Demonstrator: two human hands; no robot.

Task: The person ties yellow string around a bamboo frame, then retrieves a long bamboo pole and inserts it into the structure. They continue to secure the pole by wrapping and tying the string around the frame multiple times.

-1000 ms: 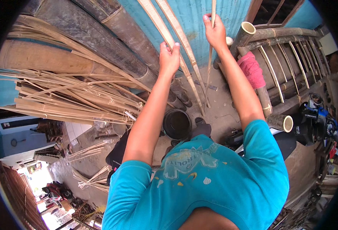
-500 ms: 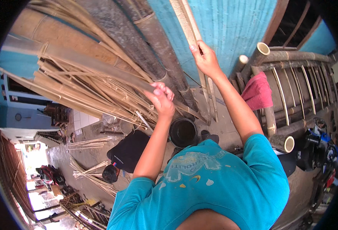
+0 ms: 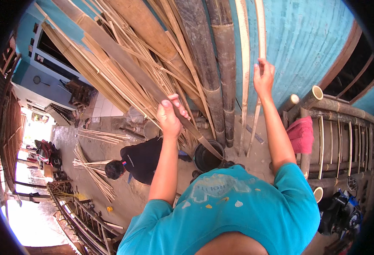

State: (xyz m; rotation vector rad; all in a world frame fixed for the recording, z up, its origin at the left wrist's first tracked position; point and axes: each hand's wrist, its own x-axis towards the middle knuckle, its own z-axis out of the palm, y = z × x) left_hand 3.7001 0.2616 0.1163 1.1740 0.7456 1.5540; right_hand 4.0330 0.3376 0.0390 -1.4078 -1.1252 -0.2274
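A long, dark, flat bamboo slat (image 3: pixel 132 68) slants across the view, with my left hand (image 3: pixel 170 117) closed around its lower part. Its lower end reaches down over a round black bucket (image 3: pixel 196 159) by my feet. Farther right, my right hand (image 3: pixel 263 80) is closed on a long pale bamboo strip (image 3: pixel 261 29) that stands upright against the blue wall. A second pale strip (image 3: pixel 243 46) leans beside it, apart from my hand. Behind my left hand rests a large bundle of thin bamboo strips (image 3: pixel 123 83).
Thick bamboo poles (image 3: pixel 199 51) lean on the blue wall (image 3: pixel 301 42). A person in black (image 3: pixel 142 161) bends low at the left, near strips on the floor (image 3: pixel 91 172). At right stand a bamboo frame (image 3: pixel 344 112) with a red cloth (image 3: pixel 299 134) and a motorbike (image 3: pixel 342 212).
The view has turned, shifting the surroundings. The dark slat in my left hand now stands steeper. The two pale strips, close together at my right hand before, are now apart, with one in its grip.
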